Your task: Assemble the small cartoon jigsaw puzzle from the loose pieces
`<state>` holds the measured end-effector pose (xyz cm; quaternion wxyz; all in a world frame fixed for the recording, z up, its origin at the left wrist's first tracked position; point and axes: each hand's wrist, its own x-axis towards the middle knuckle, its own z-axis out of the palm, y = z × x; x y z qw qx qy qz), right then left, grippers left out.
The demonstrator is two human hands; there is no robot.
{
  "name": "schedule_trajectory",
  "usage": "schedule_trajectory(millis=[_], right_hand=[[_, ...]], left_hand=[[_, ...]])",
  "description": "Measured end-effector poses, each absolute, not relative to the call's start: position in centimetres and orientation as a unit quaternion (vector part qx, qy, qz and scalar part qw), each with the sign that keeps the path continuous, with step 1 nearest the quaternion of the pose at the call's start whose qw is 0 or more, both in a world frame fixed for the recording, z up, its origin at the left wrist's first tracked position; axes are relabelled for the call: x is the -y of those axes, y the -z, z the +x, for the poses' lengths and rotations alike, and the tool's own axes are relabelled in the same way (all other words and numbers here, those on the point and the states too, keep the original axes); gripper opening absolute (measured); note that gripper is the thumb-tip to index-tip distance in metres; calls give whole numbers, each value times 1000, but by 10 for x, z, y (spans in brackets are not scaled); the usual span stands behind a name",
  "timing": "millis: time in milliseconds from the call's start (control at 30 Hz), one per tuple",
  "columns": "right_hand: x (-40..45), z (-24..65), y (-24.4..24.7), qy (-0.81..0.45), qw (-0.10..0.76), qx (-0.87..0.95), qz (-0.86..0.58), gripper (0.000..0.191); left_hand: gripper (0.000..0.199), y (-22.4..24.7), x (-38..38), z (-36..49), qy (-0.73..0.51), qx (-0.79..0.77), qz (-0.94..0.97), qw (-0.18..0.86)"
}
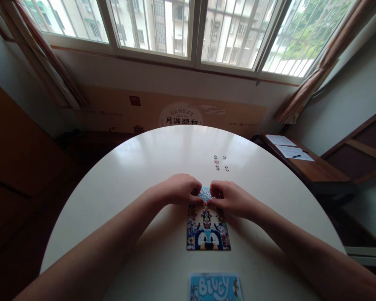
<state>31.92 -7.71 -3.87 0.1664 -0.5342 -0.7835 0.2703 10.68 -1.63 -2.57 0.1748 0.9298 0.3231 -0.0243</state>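
A partly assembled jigsaw puzzle (209, 239) lies on the white round table, with a blue cartoon dog at its near end and blue lettering at its far end. White gaps show on both sides of its middle strip. My left hand (183, 190) curls over the puzzle's upper left, fingers closed. From the other side, my right hand (227, 195) curls in with fingers bent and closed. Both thumb tips meet over a small reddish jigsaw piece (206, 205) at the top of the middle strip. My fingers partly hide the lettering.
Several loose jigsaw pieces (217, 162) lie beyond my right hand. A blue Bluey picture card or box (214, 287) lies at the near edge of view. The table (138, 167) has a curved far edge. A wooden side desk (313, 169) with papers (290, 151) stands at right.
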Motion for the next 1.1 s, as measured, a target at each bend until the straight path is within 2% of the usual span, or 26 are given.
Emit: schedule_trajectory(millis=[500,733,800,967,1100], right_hand=[[74,319,37,-298,146,779,-532,14],[56,340,45,-372,254,734,-508,21],[53,345,46,-339,291,728,-520,22],[44,355,61,-162,412,692,-570,20],[35,358,75,-131,481,653,-570,20]], left_hand=[[28,19,16,111,54,-339,920,190],[38,21,14,109,52,-342,920,184],[42,22,16,111,52,-345,920,178],[45,20,22,118,53,-366,917,147],[46,17,23,120,67,-383,910,146]])
